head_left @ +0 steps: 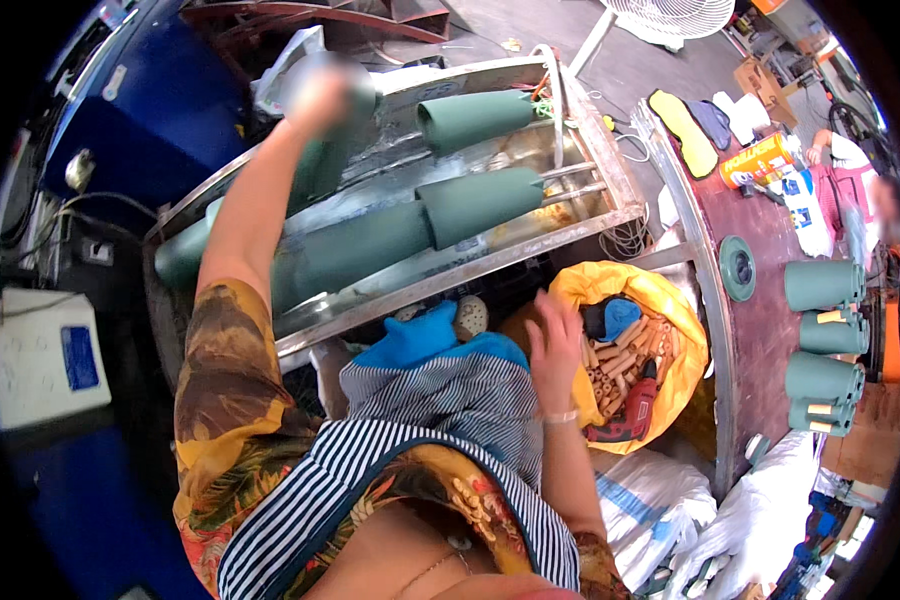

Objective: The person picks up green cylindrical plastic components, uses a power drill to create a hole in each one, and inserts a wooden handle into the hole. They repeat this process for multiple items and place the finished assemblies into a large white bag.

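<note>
My left hand (325, 95), smeared by motion, reaches over the far left of a metal-framed trough (450, 292). Its fingers do not show clearly; dark green blur lies beside it, close to a crumpled translucent sheet (282, 75). Several green tapered plastic tubes lie in the trough, among them a far tube (475, 120) and a near tube (480, 207). Near my apron, my right hand (555, 345) has its fingers apart and holds nothing. Beside it a yellow bag (685, 345) holds many short brown tubes (625, 355) and a red power tool (632, 410).
On the dark red table (745, 350) at right stand several green cylinders (820, 285), a green round cap (738, 268) and an orange can (758, 162). White sacks (660, 495) lie below. Another person (850, 200) is beyond. A fan (675, 15) stands behind; a blue cabinet (160, 100) is left.
</note>
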{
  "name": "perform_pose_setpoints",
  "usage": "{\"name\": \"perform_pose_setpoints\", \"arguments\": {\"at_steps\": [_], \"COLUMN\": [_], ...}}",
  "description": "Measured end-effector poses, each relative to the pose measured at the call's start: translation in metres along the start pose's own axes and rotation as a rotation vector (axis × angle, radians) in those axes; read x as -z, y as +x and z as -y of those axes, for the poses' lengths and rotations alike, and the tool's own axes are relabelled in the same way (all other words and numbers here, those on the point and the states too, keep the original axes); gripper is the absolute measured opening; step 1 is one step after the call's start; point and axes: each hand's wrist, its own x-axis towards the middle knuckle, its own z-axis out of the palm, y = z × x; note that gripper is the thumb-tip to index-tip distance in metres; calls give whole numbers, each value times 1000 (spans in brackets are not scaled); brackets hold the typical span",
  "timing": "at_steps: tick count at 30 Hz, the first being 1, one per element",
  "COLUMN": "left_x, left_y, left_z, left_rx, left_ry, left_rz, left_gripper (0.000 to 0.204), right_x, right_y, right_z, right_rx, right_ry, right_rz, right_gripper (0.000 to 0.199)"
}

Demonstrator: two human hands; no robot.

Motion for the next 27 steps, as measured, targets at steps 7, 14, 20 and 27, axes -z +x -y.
{"name": "perform_pose_setpoints", "arguments": {"at_steps": [7,14,20,27], "left_x": [235,344,299,308], "left_y": [-58,-208,-338,-310], "left_z": [-64,-153,-203,-193], "left_rx": [255,319,505,184], "left_ry": [-335,-243,-113,163], "left_rz": [-208,-335,4,-13], "left_gripper": [32,40,46,37], "right_x": [7,28,45,72], "right_y": [-4,-100,-155,-201], "right_z": [62,53,35,-12], "right_rx": [126,56,-84,-160], "right_ry": [-11,-39,109,-46], "right_rz": [41,85,37,-50], "right_gripper": [57,39,32,31]}}
